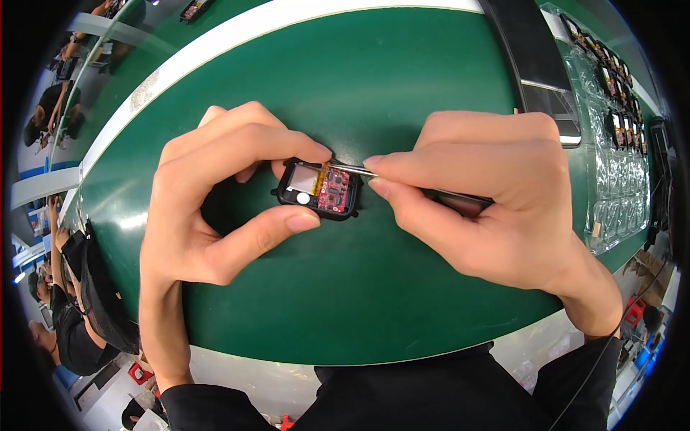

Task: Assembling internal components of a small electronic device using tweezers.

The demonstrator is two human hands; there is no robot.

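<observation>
Between the thumb and fingers of my left hand (pixel 208 194) is a small black device housing (pixel 338 214), its inside facing up. A red circuit board (pixel 336 190) fills its right half. On the left lie a silvery battery-like block (pixel 302 177) with yellow tape along its edge and a round white spot. My right hand (pixel 489 194) pinches a pair of metal tweezers (pixel 352 169) between thumb and index finger. The tips reach the top edge of the housing, near my left index fingertip. Whether they grip anything there is too small to tell.
Under my hands spreads a green tabletop (pixel 345 302). At the right lies a clear plastic tray (pixel 618 194) with several similar devices in its far part. A black, flat object (pixel 528 57) stands beyond my right hand. Other people sit at the far left.
</observation>
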